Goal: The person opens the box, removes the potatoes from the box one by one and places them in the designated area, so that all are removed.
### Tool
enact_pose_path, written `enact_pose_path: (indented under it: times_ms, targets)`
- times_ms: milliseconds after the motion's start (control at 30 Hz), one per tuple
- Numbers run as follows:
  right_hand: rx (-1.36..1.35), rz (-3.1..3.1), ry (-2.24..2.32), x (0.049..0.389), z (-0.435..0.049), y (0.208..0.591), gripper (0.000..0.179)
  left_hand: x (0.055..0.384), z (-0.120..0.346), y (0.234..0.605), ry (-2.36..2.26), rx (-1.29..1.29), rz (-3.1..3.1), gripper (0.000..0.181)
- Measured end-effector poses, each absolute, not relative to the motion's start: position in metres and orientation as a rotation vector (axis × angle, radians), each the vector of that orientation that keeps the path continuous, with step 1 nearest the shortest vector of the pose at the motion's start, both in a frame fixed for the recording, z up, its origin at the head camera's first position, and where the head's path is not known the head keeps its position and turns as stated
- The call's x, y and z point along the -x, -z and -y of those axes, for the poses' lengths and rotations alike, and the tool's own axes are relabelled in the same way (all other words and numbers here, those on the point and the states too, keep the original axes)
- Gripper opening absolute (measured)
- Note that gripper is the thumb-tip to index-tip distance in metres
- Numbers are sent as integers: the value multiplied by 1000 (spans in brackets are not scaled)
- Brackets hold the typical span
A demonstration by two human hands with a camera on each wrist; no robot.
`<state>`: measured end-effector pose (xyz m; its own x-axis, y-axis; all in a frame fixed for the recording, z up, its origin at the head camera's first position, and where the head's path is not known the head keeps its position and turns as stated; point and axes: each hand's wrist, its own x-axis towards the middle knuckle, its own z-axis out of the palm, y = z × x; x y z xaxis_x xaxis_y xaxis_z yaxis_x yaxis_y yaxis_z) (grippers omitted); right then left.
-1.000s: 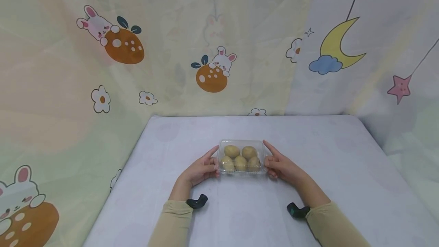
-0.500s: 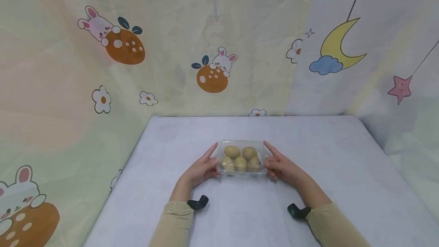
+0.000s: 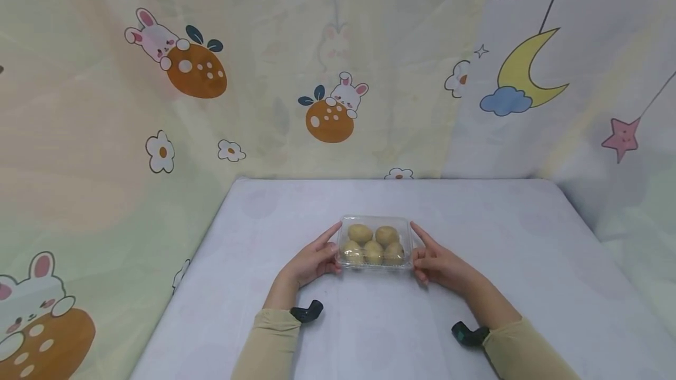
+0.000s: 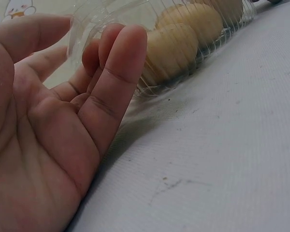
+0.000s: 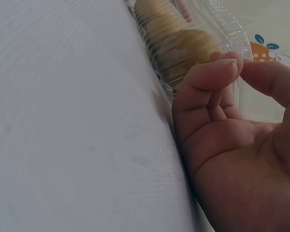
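A clear plastic clamshell box (image 3: 375,220) with several potatoes (image 3: 360,234) inside stands on the white-covered table, its lid down. At its left side is my left hand (image 3: 311,263), index finger stretched along the edge; in the left wrist view the thumb meets the clear rim and the other fingers bend loosely near the wall. My right hand (image 3: 446,265) lies by the right side with its index finger pointing at the back corner. In the right wrist view its remaining fingers are loosely bent beside the box wall; whether they touch it I cannot tell.
White cloth covers the table (image 3: 369,333). A printed curtain (image 3: 264,75) with rabbits, flowers and a moon hangs behind and at both sides. Black wrist devices (image 3: 308,312) sit on both forearms.
My right hand has shifted slightly to the right, leaving a little more room at the box's edge. The left hand and box keep nearly the same position; the head view has turned slightly.
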<state>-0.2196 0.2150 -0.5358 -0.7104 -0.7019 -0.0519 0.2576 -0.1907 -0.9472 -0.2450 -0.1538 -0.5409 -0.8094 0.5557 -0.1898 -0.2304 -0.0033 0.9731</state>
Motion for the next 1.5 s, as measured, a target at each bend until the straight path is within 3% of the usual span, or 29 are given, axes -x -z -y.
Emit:
enact_pose_path:
  times_ms: [1100, 1300, 1500]
  targets:
    - [494, -1494, 2028, 215, -206, 537, 95, 245, 153, 541, -1871, -353, -1769, 59]
    - [385, -1863, 1832, 216, -208, 527, 93, 246, 153, 544, -1875, -368, -1757, 60]
    - [385, -2411, 1503, 224, -214, 519, 76, 246, 154, 544, -1872, -360, -1750, 58]
